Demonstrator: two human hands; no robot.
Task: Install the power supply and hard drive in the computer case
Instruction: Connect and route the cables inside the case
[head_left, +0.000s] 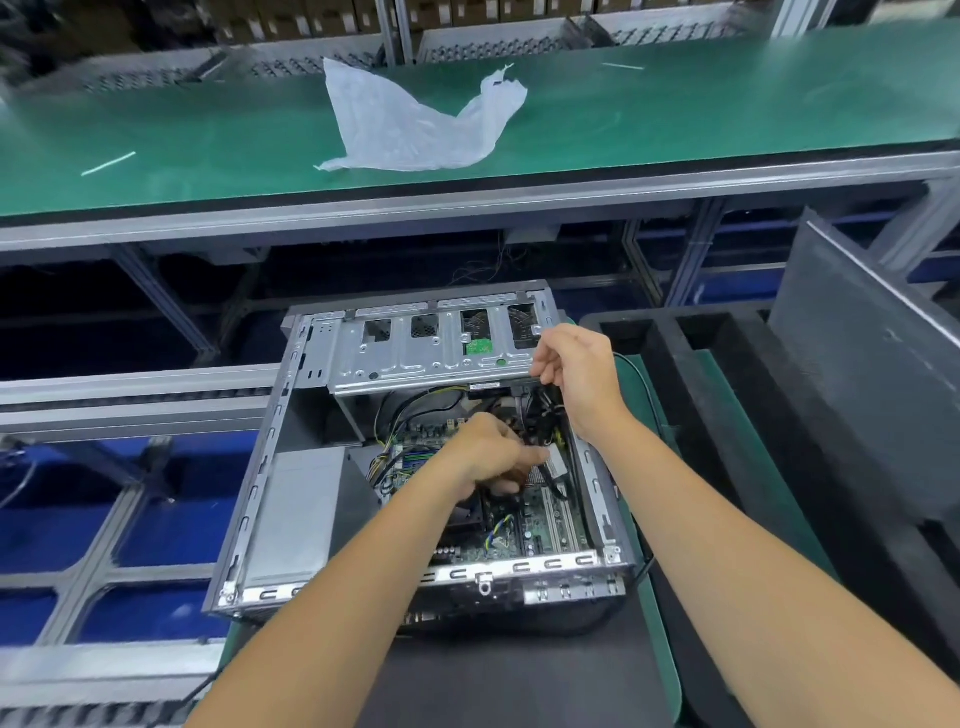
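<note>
An open grey computer case (260, 499) lies on its side in front of me, its motherboard (545, 525) exposed. A grey power supply (296, 514) sits in the case's left half. A metal drive cage (415, 353) spans the far end. My left hand (493, 457) reaches into the middle of the case, fingers curled round a bunch of black cables. My right hand (576, 369) is at the cage's right end, fingers curled and pinching black cables (545, 415) that hang down beside the case's right wall. No hard drive can be made out.
A green conveyor bench (675, 114) runs across the back with a crumpled clear plastic bag (415, 124) on it. Black foam trays (727, 364) and a dark case panel (872, 374) stand at the right. Metal rails and blue bins (52, 530) lie at the left.
</note>
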